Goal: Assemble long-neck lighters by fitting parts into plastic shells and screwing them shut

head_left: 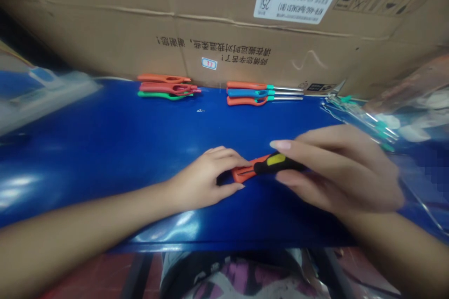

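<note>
My left hand (210, 175) rests on the blue table with thumb and fingers closed around the end of an orange lighter handle (242, 175). My right hand (340, 168), slightly blurred, grips a black-and-yellow tool handle (275, 162) between thumb and fingers. The black part overlaps the orange handle; whether they touch is hard to tell, and the tool's far end is hidden by my right hand. Farther back lie orange, red and green lighter handles (163, 88) without metal tubes. To their right are orange and blue lighters (247, 93) with metal tubes.
A large cardboard box (133, 32) stands along the back of the blue table (87, 163). Metal tubes with teal ends (379, 126) lie in clear plastic at the right. A blurred whitish object (45, 98) sits at the left. The table's front edge runs below my hands.
</note>
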`<state>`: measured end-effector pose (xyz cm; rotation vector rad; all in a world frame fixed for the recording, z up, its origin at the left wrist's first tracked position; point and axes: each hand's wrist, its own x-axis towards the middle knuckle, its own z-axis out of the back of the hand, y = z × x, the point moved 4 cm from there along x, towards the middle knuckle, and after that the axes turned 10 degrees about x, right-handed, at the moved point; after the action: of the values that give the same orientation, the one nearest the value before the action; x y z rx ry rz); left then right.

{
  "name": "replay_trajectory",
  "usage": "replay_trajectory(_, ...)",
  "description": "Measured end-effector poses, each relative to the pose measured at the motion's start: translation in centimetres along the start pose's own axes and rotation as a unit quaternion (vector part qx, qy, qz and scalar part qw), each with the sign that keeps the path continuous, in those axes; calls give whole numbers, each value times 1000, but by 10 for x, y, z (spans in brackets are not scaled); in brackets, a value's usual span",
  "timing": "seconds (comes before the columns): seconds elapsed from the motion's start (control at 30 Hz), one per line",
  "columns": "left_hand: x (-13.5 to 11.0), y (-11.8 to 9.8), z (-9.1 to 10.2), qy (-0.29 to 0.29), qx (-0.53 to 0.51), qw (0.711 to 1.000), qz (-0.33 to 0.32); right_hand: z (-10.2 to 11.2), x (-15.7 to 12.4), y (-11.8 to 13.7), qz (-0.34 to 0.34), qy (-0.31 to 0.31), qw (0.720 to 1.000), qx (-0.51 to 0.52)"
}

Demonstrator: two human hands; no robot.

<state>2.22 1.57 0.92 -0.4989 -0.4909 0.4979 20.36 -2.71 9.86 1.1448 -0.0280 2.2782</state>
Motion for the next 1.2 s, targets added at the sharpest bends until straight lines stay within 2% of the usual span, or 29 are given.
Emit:
replay_trajectory(0.07, 0, 0, 0, 3, 5, 1000, 3, -4, 1, 0, 21, 2, 999, 42)
replay_trajectory(0.17, 0, -1, 1, 7, 9, 1000, 5, -10, 5, -4, 3, 17, 990, 141)
replay_trajectory(0.23, 1, -1, 1, 6, 4, 1000, 4, -9, 7, -5, 10, 5, 993, 120)
replay_trajectory(0.33, 0, -1, 1, 5, -3, 1000, 3, -4, 7, -1, 50, -13, 999, 6)
replay_trajectory(0.4, 0, -1, 1, 5, -2, 1000, 3, -3, 7, 2, 65, -4, 998, -19)
replay_trajectory(0.57, 0, 0, 0, 2, 5, 1000, 0, -7, 7, 1, 2, 47, 994, 102)
replay_trajectory(0.73, 0, 0, 0, 10, -3, 1000, 9, -3, 8, 6, 40, 22, 999, -5)
replay_trajectory(0.9, 0, 1, 0, 12, 4, 1000, 17, -2, 11, 3, -32, 42, 996, 67)
replay_trajectory(0.97, 0, 0, 0, 14, -1, 1000, 12, -2, 10, 4, -15, 45, 997, 61)
replay_trajectory(1.07, 0, 0, 0, 8, -5, 1000, 7, -1, 8, 5, 27, 21, 999, 1)
replay_trajectory(1.2, -1, 0, 1, 2, 17, 1000, 8, -7, 6, -1, -26, 43, 997, 60)
